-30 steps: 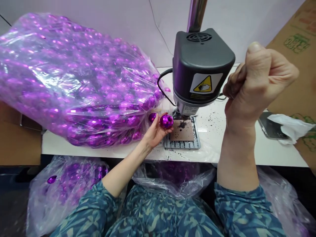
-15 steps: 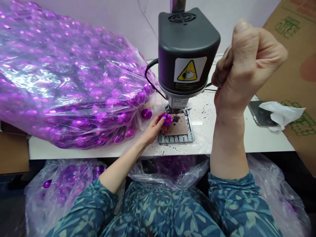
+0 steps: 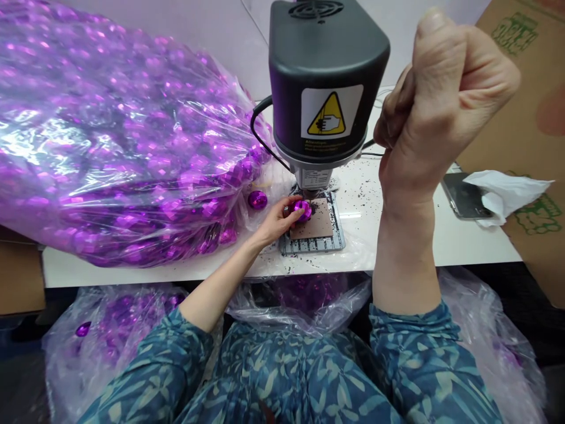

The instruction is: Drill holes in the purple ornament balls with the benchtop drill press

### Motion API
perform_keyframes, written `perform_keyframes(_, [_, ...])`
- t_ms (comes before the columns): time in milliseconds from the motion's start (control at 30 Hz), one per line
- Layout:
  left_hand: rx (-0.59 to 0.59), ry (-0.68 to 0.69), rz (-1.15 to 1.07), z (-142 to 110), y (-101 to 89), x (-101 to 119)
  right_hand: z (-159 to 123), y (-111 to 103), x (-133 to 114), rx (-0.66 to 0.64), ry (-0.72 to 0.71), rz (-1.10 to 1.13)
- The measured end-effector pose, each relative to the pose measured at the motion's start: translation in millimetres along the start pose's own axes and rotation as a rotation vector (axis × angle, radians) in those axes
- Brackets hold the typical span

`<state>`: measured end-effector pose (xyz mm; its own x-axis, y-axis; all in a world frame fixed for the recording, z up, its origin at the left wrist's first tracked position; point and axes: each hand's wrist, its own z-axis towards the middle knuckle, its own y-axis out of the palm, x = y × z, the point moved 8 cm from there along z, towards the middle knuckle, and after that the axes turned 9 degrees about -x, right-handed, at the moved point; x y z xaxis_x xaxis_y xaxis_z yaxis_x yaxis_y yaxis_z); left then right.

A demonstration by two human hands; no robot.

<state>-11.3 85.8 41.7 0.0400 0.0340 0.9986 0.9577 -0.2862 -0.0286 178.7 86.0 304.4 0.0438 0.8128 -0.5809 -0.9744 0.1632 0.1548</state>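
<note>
The faceted ball [image 3: 303, 208] is metallic purple; the machine head [image 3: 326, 56], dark grey; the label [image 3: 332, 112], a yellow triangle on white; the board [image 3: 318, 226], black-speckled tan; the desk [image 3: 479, 250], white; the sleeve [image 3: 424, 359], blue with pale leaves.

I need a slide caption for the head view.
Left hand holds a purple ball by a machine, right hand raised in a fist.

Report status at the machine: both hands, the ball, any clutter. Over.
Left hand gripping purple ball over the board. Right hand curled shut beside the machine, contents hidden. Dark debris scattered on board and table.
</note>
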Motion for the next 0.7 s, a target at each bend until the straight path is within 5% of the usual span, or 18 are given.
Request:
perform_keyframes(267, [0.018,0.165,0.362,-5.0,13.0,22.1,-1.3,-1.8,0.2,0.021,-0.006,0.07])
perform_keyframes(700, [0.044,0.266,0.442,-1.6,23.9,9.1,-2.0,-2.5,-0.3,0.008,-0.021,0.09])
